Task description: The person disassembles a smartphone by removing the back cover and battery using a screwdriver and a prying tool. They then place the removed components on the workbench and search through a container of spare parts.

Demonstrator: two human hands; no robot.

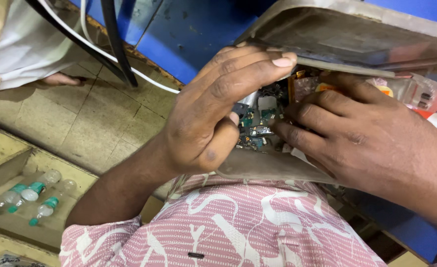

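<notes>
Nearest to us is our pink patterned shirt [238, 222], and just above it the worn grey tray [258, 168] resting against our lap. In the tray lies a heap of small circuit boards [258, 126], green and dark, with tiny metal parts on them. Our left hand [208, 113] curls over the heap, its fingers bent across the top and its thumb tucked near the boards; we cannot tell whether its grip has closed on a piece. Our right hand [362, 138] lies flat, fingers spread into the pile, touching the boards without pinching any. We judge these boards light, stiff and brittle, with sharp edges and fragile soldered bits, best taken by their rims between fingertips. A clear plastic bag [416, 91] lies beyond the right hand. A second grey tray or lid [357, 34] tilts above. Farther off are the blue tabletop [193, 34], black and white cables [114, 49], and bottles [30, 195] in a floor-level box at left.
</notes>
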